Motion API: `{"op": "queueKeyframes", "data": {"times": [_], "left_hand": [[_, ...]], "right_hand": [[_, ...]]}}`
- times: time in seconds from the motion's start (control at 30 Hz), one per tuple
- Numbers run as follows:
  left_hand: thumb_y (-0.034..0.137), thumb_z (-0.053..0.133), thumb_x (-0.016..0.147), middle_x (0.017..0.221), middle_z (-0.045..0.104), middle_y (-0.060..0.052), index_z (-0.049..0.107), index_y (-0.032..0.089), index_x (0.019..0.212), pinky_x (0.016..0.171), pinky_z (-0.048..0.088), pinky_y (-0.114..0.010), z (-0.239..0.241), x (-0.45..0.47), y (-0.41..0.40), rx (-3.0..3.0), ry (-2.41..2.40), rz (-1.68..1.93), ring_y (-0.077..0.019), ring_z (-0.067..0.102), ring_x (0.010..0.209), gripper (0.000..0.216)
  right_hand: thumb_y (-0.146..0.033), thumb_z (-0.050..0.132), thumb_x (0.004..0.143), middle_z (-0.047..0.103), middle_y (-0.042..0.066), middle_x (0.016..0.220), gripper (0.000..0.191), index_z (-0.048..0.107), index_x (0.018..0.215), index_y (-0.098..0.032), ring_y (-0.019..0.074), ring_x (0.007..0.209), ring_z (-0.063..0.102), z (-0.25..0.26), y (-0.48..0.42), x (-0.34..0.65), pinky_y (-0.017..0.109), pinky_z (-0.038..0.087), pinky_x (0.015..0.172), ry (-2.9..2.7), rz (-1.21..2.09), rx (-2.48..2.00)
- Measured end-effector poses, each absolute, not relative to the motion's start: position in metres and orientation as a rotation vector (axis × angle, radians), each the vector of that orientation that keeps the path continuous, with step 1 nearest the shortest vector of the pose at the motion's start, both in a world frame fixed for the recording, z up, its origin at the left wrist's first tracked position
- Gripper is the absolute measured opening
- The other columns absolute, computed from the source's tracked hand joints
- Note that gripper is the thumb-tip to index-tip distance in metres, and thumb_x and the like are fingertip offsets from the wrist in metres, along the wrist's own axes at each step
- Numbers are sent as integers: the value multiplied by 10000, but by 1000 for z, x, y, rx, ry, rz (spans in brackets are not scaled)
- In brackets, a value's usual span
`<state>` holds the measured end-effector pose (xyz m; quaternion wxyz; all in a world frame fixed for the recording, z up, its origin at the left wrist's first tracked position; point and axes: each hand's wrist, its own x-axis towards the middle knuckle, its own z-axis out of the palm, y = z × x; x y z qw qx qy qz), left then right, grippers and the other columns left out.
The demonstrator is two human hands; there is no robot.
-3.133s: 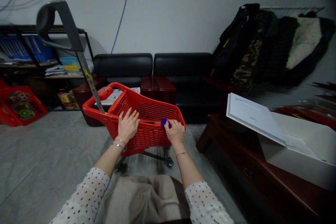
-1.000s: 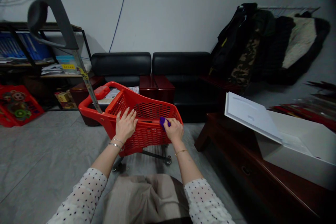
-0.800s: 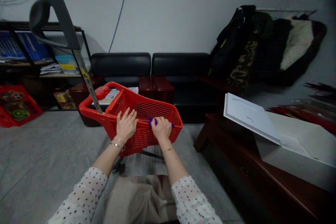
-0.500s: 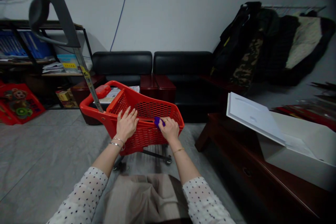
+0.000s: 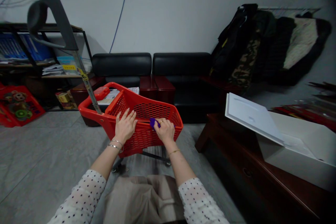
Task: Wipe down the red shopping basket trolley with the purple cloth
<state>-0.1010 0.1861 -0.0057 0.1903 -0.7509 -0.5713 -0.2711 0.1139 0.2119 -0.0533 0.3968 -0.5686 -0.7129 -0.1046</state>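
In front of me stands a red plastic shopping cart point(image 5: 141, 141) with perforated basket walls and a black wheeled base. My left hand point(image 5: 125, 124) lies on the near rim of the basket, its fingers stretched out and holding nothing. Farther right on the same rim, my right hand point(image 5: 165, 128) is closed around a purple cloth point(image 5: 153, 123) and presses it against the edge. Much of the cloth is hidden under my fingers. A metal pole with a grey handle point(image 5: 65, 31) rises at the cart's handle end.
Black sofas point(image 5: 181, 66) line the wall behind the cart. On the right, an open white box point(image 5: 286, 154) rests on a dark wooden table point(image 5: 236, 161). Coats point(image 5: 252, 49) hang on a rail, and a shelf point(image 5: 78, 29) with blue folders stands left.
My right hand and the purple cloth have slid a little left along the cart's rim. My left hand stays on the rim. The view has shifted slightly.
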Motion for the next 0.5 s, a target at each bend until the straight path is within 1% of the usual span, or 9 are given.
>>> {"op": "queueKeyframes", "data": {"times": [0.1, 0.17, 0.23, 0.3, 0.37, 0.43, 0.5], "left_hand": [[357, 321, 990, 1416, 561, -41, 549, 267, 1379, 1187, 135, -526, -7, -96, 186, -2106, -1610, -779, -248, 371, 1425, 459], [349, 324, 989, 1414, 563, -40, 555, 264, 1373, 1187, 129, -533, -7, -94, 187, -2100, -1612, -782, -251, 379, 1420, 456], [343, 320, 991, 1415, 562, -43, 558, 253, 1370, 1186, 128, -535, -7, -93, 186, -2097, -1610, -774, -253, 392, 1411, 456], [345, 312, 995, 1413, 563, -45, 559, 247, 1369, 1184, 131, -535, -7, -93, 186, -2094, -1606, -762, -253, 400, 1406, 458], [350, 306, 1000, 1413, 564, -47, 555, 243, 1372, 1181, 141, -529, -6, -94, 185, -2091, -1601, -753, -250, 397, 1408, 460], [353, 308, 1002, 1413, 563, -48, 553, 240, 1375, 1178, 151, -523, -6, -95, 184, -2091, -1593, -743, -247, 390, 1412, 460], [356, 312, 1003, 1411, 565, -48, 552, 237, 1375, 1177, 154, -522, -7, -95, 184, -2090, -1590, -737, -246, 391, 1412, 458]], "right_hand": [[-293, 530, 914, 691, 42, 918, 230, 737, 979, -217, 168, 820, 537, -59, 217, 142, 288, 278, 715, -1636, -255, -1577], [-290, 534, 906, 690, 43, 887, 224, 739, 937, -206, 174, 806, 533, -55, 215, 131, 296, 272, 709, -1543, -269, -1646], [-311, 539, 911, 683, 39, 857, 221, 737, 916, -213, 176, 799, 529, -49, 211, 102, 303, 267, 710, -1558, -293, -1620], [-342, 536, 926, 679, 33, 859, 225, 731, 943, -231, 173, 805, 529, -43, 206, 74, 306, 269, 720, -1655, -309, -1514], [-366, 526, 942, 681, 30, 887, 238, 719, 1014, -246, 169, 820, 530, -42, 203, 64, 304, 274, 733, -1748, -322, -1407], [-358, 524, 945, 685, 30, 913, 243, 710, 1062, -253, 167, 828, 530, -48, 204, 79, 302, 276, 737, -1790, -342, -1358], [-329, 533, 932, 689, 30, 925, 233, 714, 1053, -247, 169, 829, 529, -57, 209, 107, 301, 274, 735, -1766, -362, -1377]]}}
